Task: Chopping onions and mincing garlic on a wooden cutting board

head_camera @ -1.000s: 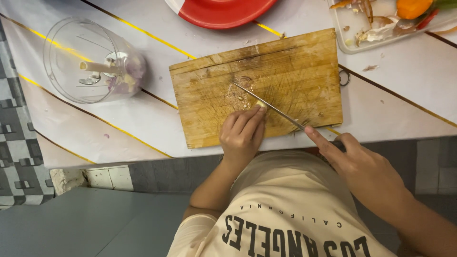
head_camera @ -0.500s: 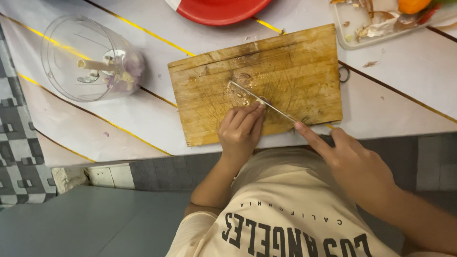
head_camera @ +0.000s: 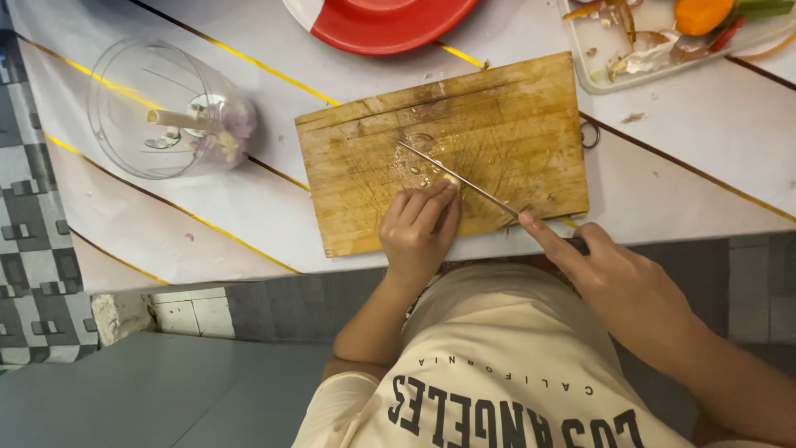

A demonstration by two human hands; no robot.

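A worn wooden cutting board [head_camera: 497,116] lies on the white counter with thin gold and brown stripes. My left hand [head_camera: 416,232] rests on the board's near edge, fingertips pressing a small pale piece of food [head_camera: 450,178], perhaps garlic. My right hand [head_camera: 618,282] grips a knife's dark handle, index finger stretched along the spine. The thin knife blade [head_camera: 456,176] lies across the board, its edge at the pale piece beside my left fingertips. Wet chopped bits [head_camera: 414,162] lie near the blade tip.
A clear plastic blender jar [head_camera: 162,112] with a pale stem and some chopped bits inside stands at the left. A red plate [head_camera: 390,21] sits past the board. A white tray [head_camera: 597,70] with peels, an orange piece and vegetables lies at the far right.
My view has shifted slightly. The knife and my right hand have slid a little left along the board, while my left hand stays on the pale piece.
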